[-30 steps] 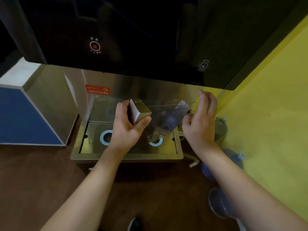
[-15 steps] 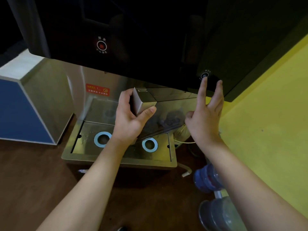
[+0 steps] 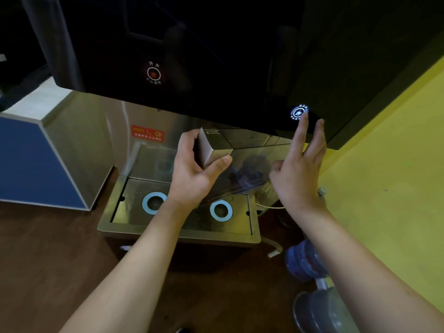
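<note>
Left hand (image 3: 192, 174) curls round the near end of the rectangular steel container (image 3: 216, 150), held tilted over the drip tray (image 3: 182, 233), under the black panel. Right hand (image 3: 298, 179) is spread, fingers straight, index tip on the lit white button (image 3: 298, 112). I'd keep the press steady and level the container. The spout is hidden.

The dispenser panel (image 3: 216, 44) is glossy black, with one button (image 3: 299, 113) glowing white and a second button (image 3: 153, 73) ringed white around red. The box (image 3: 212, 152) is brushed silver, as is the tray (image 3: 180, 233), whose two rings (image 3: 153, 203) are light blue. The sticker (image 3: 147, 136) is red, the wall (image 3: 396, 176) yellow, the cabinet (image 3: 31, 159) blue and the floor (image 3: 48, 260) brown. The bottles (image 3: 304, 263) are bluish, probably translucent.
</note>
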### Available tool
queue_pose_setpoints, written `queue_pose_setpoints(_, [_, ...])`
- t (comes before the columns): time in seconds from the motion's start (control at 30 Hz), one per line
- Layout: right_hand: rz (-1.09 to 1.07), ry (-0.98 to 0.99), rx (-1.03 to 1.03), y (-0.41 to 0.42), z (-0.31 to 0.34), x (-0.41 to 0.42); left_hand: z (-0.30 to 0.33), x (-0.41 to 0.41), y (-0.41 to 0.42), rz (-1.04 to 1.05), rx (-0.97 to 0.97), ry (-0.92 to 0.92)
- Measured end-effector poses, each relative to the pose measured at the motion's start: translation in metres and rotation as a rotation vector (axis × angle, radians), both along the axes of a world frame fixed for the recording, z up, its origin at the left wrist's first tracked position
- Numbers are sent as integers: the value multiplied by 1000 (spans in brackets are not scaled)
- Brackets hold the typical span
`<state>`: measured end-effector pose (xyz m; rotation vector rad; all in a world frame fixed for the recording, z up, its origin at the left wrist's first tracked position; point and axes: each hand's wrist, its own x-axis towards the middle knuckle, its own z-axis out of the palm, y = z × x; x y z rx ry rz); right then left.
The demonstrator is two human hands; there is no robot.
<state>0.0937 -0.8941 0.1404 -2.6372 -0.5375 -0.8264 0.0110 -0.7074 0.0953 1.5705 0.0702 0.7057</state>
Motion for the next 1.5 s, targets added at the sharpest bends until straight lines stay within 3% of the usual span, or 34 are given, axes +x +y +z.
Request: queue_pose_setpoints(1.5, [10, 17, -19, -2, 3, -4, -8, 0, 2, 16, 12, 25])
